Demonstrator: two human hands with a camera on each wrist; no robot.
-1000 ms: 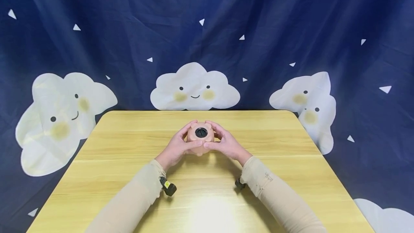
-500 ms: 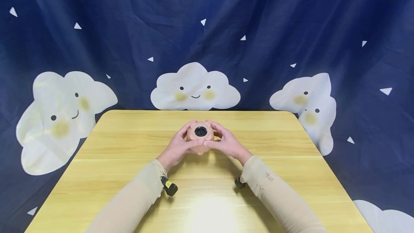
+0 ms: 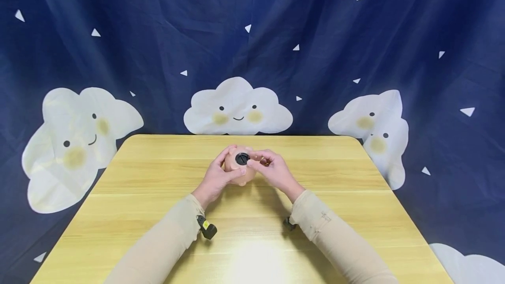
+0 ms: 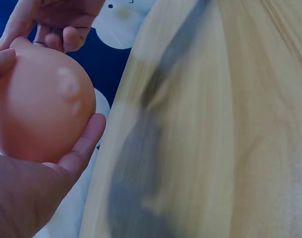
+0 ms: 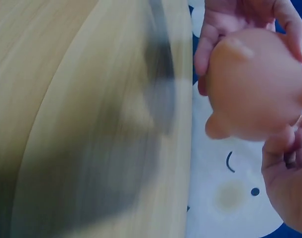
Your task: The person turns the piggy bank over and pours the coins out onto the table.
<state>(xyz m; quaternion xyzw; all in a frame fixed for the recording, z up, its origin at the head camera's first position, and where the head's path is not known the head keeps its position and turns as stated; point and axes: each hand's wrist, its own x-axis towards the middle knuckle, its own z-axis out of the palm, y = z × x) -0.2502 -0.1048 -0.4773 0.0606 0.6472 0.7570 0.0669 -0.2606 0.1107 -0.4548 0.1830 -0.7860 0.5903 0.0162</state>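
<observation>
A round pink piggy bank (image 3: pixel 248 175) with small stubby feet is held up over the table, its black plug (image 3: pixel 242 158) facing the head camera. My left hand (image 3: pixel 215 179) grips its left side, the thumb across the front and the fingers behind. At the plug's right edge, my right hand (image 3: pixel 276 172) pinches with thumb and forefinger, the other fingers curled. The smooth body of the piggy bank (image 4: pixel 42 109) fills the left of the left wrist view. In the right wrist view the plug is hidden behind the bank (image 5: pixel 255 89).
A light wood table (image 3: pixel 335 214) with rounded far corners lies under both arms. Behind it hangs a dark blue curtain (image 3: pixel 158 34) printed with white smiling clouds (image 3: pixel 238 113) and small triangles. Each wrist wears a small black camera (image 3: pixel 208 229).
My right hand has left the bank's right side and brought its thumb and forefinger to the black plug. The piggy bank has shifted slightly left and tilted, still in my left hand.
</observation>
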